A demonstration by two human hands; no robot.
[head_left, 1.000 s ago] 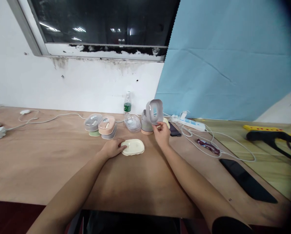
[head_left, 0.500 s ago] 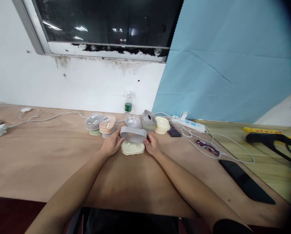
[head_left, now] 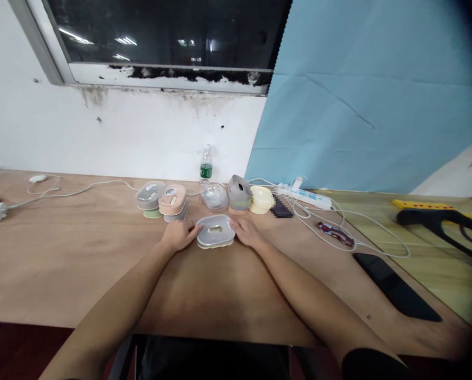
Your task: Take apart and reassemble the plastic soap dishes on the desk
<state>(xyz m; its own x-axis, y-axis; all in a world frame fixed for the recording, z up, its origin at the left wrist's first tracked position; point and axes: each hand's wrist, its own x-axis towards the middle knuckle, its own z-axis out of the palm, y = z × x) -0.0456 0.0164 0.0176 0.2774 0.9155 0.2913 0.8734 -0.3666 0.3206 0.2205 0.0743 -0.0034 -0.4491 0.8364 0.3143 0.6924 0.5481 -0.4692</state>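
A grey plastic cover point(head_left: 212, 239) with an oval slot in its top lies level over a cream base point(head_left: 220, 245), whose rim shows along the front edge. My left hand point(head_left: 177, 235) grips the cover's left side, thumb at its edge. On the opposite side, my right hand point(head_left: 247, 232) holds it the same way. Whether the cover sits fully down on the base, I cannot tell. Just behind are a stack of clear plastic lids point(head_left: 214, 197), stacked grey covers point(head_left: 239, 189) and a pile of cream bases point(head_left: 262, 199).
Finished-looking boxes, one grey point(head_left: 149, 196) and one pink point(head_left: 172, 199), sit on other pieces at the left. A water bottle point(head_left: 206, 166) stands by the wall. Rightward lie a power strip point(head_left: 313, 198), white cables, a dark red wrapped item point(head_left: 336, 234) and a black phone point(head_left: 396, 286).
Both hands have lowered the grey cover from a raised, tilted position onto the cream base, where it now lies level. The view has shifted slightly.
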